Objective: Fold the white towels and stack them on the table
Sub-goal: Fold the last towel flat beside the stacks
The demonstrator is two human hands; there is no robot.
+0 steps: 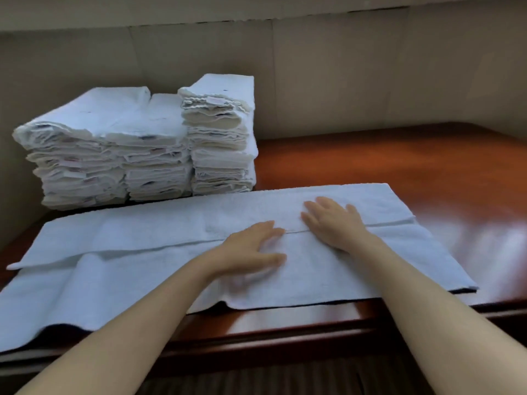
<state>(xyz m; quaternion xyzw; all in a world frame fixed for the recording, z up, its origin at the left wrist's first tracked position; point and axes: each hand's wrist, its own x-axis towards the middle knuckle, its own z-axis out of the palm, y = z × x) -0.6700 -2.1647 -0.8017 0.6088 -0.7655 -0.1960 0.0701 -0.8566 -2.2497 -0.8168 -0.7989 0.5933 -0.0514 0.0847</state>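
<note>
Tabletop of polished reddish wood, the table (399, 172) is standing against a padded beige wall (342, 81). Beyond the hands to the left, folded towel stacks (137, 143) are sitting together. Left hand (253, 246) and right hand (333, 220) are lying flat, fingers straight, near each other, pressing the half-folded white towel (128, 252) spread along the near edge.
</note>
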